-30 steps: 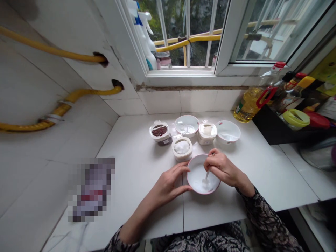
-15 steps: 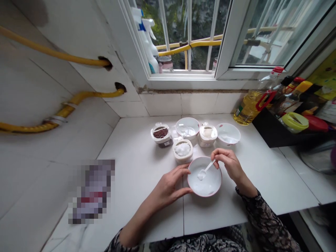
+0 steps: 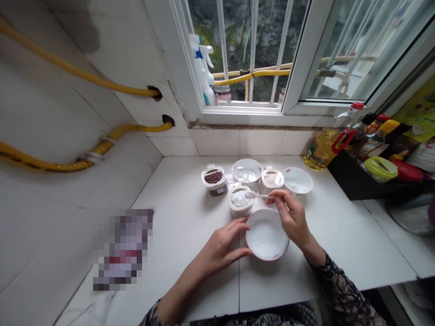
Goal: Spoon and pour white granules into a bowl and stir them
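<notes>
My left hand (image 3: pixel 229 242) grips the left rim of a white bowl (image 3: pixel 267 240) with a pink edge, thumb and fingers around its side. In my right hand (image 3: pixel 288 210) is the handle of a small white spoon (image 3: pixel 260 196), pinched between thumb and fingers. The spoon's tip is over an open jar of white grains (image 3: pixel 239 198), at the right side of its mouth. Whether the tip touches the grains I cannot tell. Behind it stand a jar of dark reddish flakes (image 3: pixel 214 179) and a jar with a pale powder (image 3: pixel 272 179).
Two more white bowls, one behind the jars (image 3: pixel 247 166) and one to their right (image 3: pixel 299 179), stand on the white counter (image 3: pixel 190 290). An oil bottle (image 3: pixel 321 151) and a black rack (image 3: pixel 350 179) of condiments are at the right. A blurred-out object (image 3: pixel 127 249) lies left.
My right hand has carried the spoon from inside the bowl up and left to the jar of white grains. My left hand keeps its grip on the bowl. The view has shifted slightly.
</notes>
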Motion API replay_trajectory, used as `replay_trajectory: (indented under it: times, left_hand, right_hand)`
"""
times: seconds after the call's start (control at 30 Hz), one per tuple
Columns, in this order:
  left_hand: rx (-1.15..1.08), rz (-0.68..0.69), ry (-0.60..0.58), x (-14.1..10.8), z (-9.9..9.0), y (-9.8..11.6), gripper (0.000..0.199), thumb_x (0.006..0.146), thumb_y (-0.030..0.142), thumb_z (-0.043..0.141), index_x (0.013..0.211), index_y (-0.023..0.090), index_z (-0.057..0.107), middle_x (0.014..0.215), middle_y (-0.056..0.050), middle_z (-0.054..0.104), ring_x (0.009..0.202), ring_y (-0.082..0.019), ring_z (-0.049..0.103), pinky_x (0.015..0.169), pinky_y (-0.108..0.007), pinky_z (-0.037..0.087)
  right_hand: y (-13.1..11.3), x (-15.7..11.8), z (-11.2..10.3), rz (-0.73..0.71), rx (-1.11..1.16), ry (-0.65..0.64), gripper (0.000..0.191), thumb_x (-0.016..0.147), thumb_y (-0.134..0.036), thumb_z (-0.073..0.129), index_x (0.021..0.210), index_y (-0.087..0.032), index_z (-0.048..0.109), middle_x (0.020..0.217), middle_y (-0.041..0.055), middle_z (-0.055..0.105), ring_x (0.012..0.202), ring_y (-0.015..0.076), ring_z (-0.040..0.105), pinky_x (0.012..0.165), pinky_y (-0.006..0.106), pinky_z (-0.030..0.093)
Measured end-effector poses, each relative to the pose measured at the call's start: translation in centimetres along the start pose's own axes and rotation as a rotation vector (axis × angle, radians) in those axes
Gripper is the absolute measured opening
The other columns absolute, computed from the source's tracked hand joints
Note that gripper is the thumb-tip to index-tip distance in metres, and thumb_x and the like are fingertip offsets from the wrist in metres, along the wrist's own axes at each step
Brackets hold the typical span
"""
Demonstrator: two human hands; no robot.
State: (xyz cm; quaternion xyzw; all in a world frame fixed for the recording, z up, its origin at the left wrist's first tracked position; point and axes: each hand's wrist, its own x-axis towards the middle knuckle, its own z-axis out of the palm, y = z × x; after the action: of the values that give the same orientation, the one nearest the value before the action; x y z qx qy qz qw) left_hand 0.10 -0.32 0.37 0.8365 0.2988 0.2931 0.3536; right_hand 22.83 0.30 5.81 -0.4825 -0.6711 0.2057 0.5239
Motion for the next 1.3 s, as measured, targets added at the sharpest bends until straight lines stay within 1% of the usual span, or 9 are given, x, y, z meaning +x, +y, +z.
replay_trajectory:
  times: [0.13,0.23,0.37,0.5,0.6,0.7,0.87,1.13,1.3]
  left_hand:
    - [0.005,0.027,0.015,0.0,0.1,-0.1,0.037,0.087,0.045,0.07,0.114,0.022,0.058,0.133,-0.015,0.062,0.125,-0.029,0.06,0.098,-0.04,0.054]
    - [0.012,0.051,0.026,0.0,0.1,-0.2,0.037,0.088,0.044,0.069,0.115,0.022,0.057,0.134,-0.015,0.062,0.125,-0.028,0.06,0.097,-0.039,0.054]
    - [0.021,0.052,0.019,0.0,0.1,-0.2,0.037,0.089,0.044,0.068,0.115,0.022,0.056,0.134,-0.015,0.062,0.126,-0.028,0.059,0.098,-0.039,0.054]
    - [0.024,0.037,0.01,0.1,0.1,-0.1,0.037,0.089,0.045,0.068,0.115,0.022,0.055,0.133,-0.015,0.062,0.125,-0.028,0.06,0.098,-0.041,0.054]
    - [0.022,0.038,0.004,0.1,0.0,0.0,0.037,0.089,0.045,0.068,0.115,0.022,0.055,0.134,-0.015,0.062,0.124,-0.028,0.061,0.098,-0.041,0.054]
    - [0.021,0.041,0.007,0.0,0.0,-0.1,0.038,0.089,0.047,0.066,0.115,0.021,0.055,0.134,-0.016,0.061,0.124,-0.028,0.061,0.098,-0.042,0.054]
    - [0.021,0.052,0.008,0.0,0.0,-0.2,0.038,0.089,0.046,0.067,0.116,0.022,0.054,0.134,-0.016,0.061,0.123,-0.028,0.061,0.097,-0.043,0.054]
    - [0.033,0.071,0.013,-0.1,0.1,-0.3,0.039,0.089,0.045,0.067,0.118,0.022,0.053,0.134,-0.016,0.06,0.123,-0.028,0.061,0.097,-0.044,0.054]
    - [0.033,0.075,0.014,-0.1,0.0,-0.3,0.039,0.089,0.045,0.067,0.117,0.022,0.053,0.134,-0.016,0.061,0.123,-0.028,0.062,0.096,-0.043,0.055]
  right_hand:
    - [-0.1,-0.1,0.7,-0.416,-0.328,-0.111,0.03,0.093,-0.007,0.04,0.106,-0.022,0.062,0.09,0.0049,0.074,0.082,0.0203,0.067,0.099,0.046,0.044]
    - [0.2,-0.3,0.7,-0.492,-0.423,-0.143,0.037,0.092,-0.003,0.038,0.113,-0.022,0.061,0.095,0.0052,0.074,0.086,0.0203,0.067,0.103,0.047,0.04]
    - [-0.1,-0.2,0.3,-0.473,-0.364,-0.077,0.034,0.092,-0.004,0.041,0.111,-0.023,0.06,0.095,0.0043,0.074,0.085,0.0196,0.067,0.101,0.045,0.04]
    - [-0.4,-0.1,-0.9,-0.329,-0.171,-0.047,0.023,0.093,-0.007,0.045,0.096,-0.023,0.061,0.074,-0.001,0.071,0.068,0.0168,0.064,0.098,0.044,0.043]
    - [-0.1,-0.2,-2.1,-0.208,-0.091,-0.166,0.022,0.091,-0.009,0.045,0.083,-0.023,0.06,0.059,-0.0032,0.062,0.064,0.0182,0.058,0.087,0.041,0.048]
    - [0.4,-0.5,-2.9,-0.182,-0.132,-0.343,0.023,0.086,-0.008,0.044,0.078,-0.023,0.059,0.058,-0.0005,0.059,0.076,0.0217,0.056,0.075,0.035,0.048]
    - [0.8,-0.7,-2.7,-0.239,-0.148,-0.537,0.023,0.085,-0.007,0.041,0.076,-0.022,0.055,0.063,-0.0022,0.058,0.062,0.0165,0.048,0.084,0.039,0.046]
    - [1.0,-1.2,-1.6,-0.197,-0.095,-0.651,0.023,0.085,-0.007,0.039,0.074,-0.021,0.053,0.065,-0.002,0.057,0.061,0.0148,0.049,0.089,0.04,0.042]
    - [0.9,-1.2,-1.7,-0.097,0.026,-0.637,0.024,0.083,-0.006,0.039,0.072,-0.022,0.053,0.057,-0.0034,0.055,0.065,0.0169,0.049,0.088,0.039,0.043]
